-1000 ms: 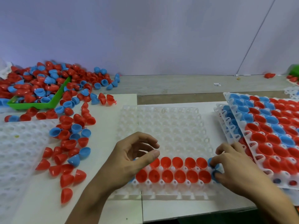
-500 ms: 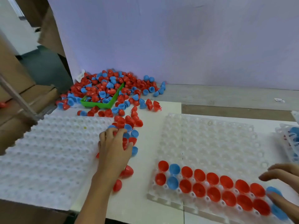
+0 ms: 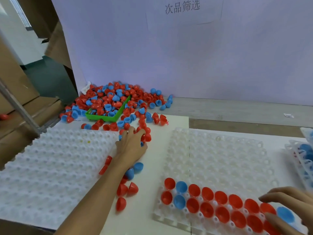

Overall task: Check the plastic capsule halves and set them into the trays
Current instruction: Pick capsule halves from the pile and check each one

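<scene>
Two rows of capsule halves (image 3: pixel 220 206) already sit cup-up in the near edge of the clear tray (image 3: pixel 220 158), mostly red w/ a few blue, so filling looks to run row by row from the person's side, and most pockets behind are still bare. Left hand (image 3: pixel 131 144) reaches out over the loose red and blue halves (image 3: pixel 147 134) strewn on the worktop (image 3: pixel 171 126), fingers curled down into them, prob. gathering the next few to check; whether it actually grips one I can't tell, fingertips are buried in the pile. Right hand (image 3: pixel 288 207) rests at the tray's near right corner, fingers loosely bent over the last red and blue cups, holding nothing as far as shows, likely steadying the tray or seating a piece. Main stock heaps in and around a green bin (image 3: pixel 105 117) at the back, by the wall. A white bumpy tray (image 3: pixel 50 167) lies to the left, just beside the reaching forearm. Stray halves (image 3: pixel 127 189) lie under and beside that arm, easy to knock when it pulls back. Filled trays (image 3: pixel 303 155) stack at the far right edge. A paper sign (image 3: pixel 182 7) w/ characters hangs on the wall.
</scene>
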